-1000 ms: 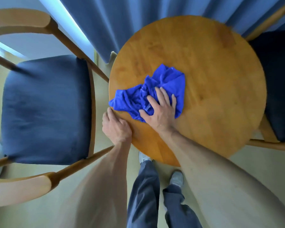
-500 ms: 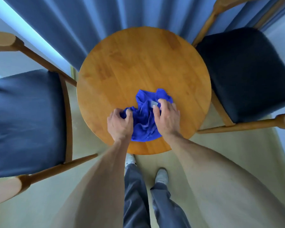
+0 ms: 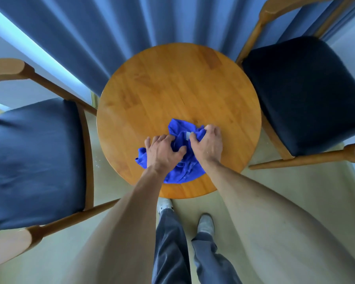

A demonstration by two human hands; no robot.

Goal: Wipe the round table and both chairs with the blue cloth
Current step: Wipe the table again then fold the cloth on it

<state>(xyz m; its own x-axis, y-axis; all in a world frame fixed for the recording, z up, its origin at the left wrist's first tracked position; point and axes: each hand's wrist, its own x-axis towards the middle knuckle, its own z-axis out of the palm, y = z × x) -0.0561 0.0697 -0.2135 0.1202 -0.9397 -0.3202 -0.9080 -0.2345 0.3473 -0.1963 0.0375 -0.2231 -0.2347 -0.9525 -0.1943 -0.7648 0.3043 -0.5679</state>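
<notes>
Head view, looking straight down. Round wooden bench (image 3: pixel 178 83) in the middle, bare over its far half. Blue cloth (image 3: pixel 184 169) bunched on the near part of the bench top, slightly right of centre, near edge of the cloth close to the bench rim. Small white tag (image 3: pixel 187 135) showing among the folds near the far end of the cloth.

Left hand (image 3: pixel 162 152) on the left part of the cloth, fingers curled into the folds and thumb stretched right across the fabric, gripping it. Right hand (image 3: pixel 208 143) on the far right part of the cloth, fingers clenched round a gathered ridge beside the tag. Hands close together, thumbs nearly meeting over the cloth. Bare forearms running in from the near edge.

Left chair (image 3: pixel 35 158) just beside the bench, dark blue seat pad in a wooden frame, somewhat blurred. Right chair (image 3: pixel 303 93) at the far right, darker seat pad, its wooden frame close to the bench rim. Blue curtain (image 3: pixel 111 31) hanging beyond the bench. Pale floor (image 3: pixel 295 187) below, with grey trouser legs (image 3: pixel 170 249) and light shoes (image 3: pixel 206 224) near the bench's near edge.
</notes>
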